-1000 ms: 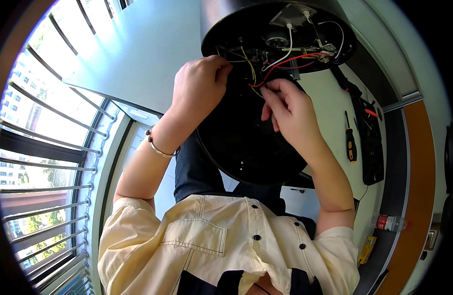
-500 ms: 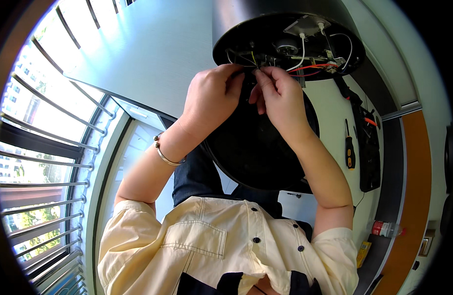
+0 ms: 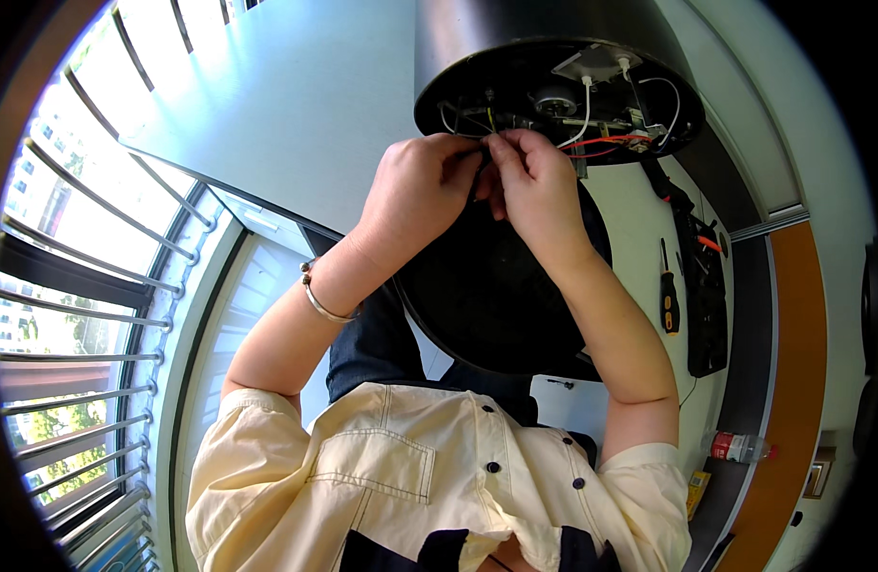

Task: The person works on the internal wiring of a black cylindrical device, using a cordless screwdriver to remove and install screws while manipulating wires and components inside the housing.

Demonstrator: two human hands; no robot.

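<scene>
Wires (image 3: 614, 139) lie in the housing (image 3: 553, 27), a screwdriver (image 3: 669, 303) beside the pouch (image 3: 709, 319).

No text readable. Clear bottle (image 3: 741, 447): red label, white marks too small. Yellow package (image 3: 697, 494): dark print, illegible.

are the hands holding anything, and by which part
Left hand and right hand pinch close together, apparently on thin wires; which part they grip is hidden.
</scene>
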